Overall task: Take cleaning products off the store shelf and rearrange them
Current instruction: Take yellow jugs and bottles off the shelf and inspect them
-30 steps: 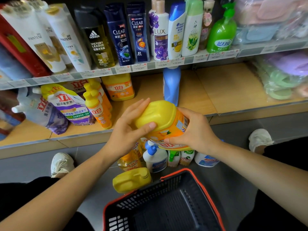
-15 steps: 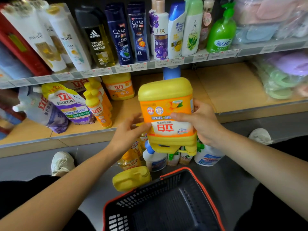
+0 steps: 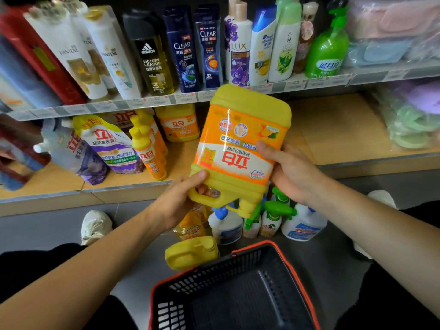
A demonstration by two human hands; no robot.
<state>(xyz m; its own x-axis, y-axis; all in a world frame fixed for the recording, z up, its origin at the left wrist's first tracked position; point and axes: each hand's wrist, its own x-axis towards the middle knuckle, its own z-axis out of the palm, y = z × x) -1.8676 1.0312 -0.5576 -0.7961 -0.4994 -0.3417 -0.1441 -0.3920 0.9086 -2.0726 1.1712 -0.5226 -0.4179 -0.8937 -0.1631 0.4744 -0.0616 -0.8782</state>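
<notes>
A large yellow detergent jug [image 3: 240,144] with an orange label is held upside down in front of the lower shelf [image 3: 338,129], its cap pointing down. My left hand [image 3: 176,201] grips its handle end from below. My right hand [image 3: 290,170] clasps its right side, thumb across the label. Below it, on the floor, stand several bottles: a white bottle with a blue cap [image 3: 226,225], green-trigger sprayers [image 3: 273,217], a white bottle [image 3: 302,225]. A second yellow jug [image 3: 190,252] lies on its side next to the basket.
A black basket with an orange rim [image 3: 238,294] sits on the floor in front of me. The lower shelf holds refill pouches [image 3: 107,144], yellow bottles [image 3: 147,148] and a jug [image 3: 178,122]. Shampoo bottles [image 3: 181,48] line the upper shelf. My shoes [image 3: 95,225] rest on the grey floor.
The jug has been raised from a tilted position and turned upside down, label toward me. My left hand slid from its top to the handle end.
</notes>
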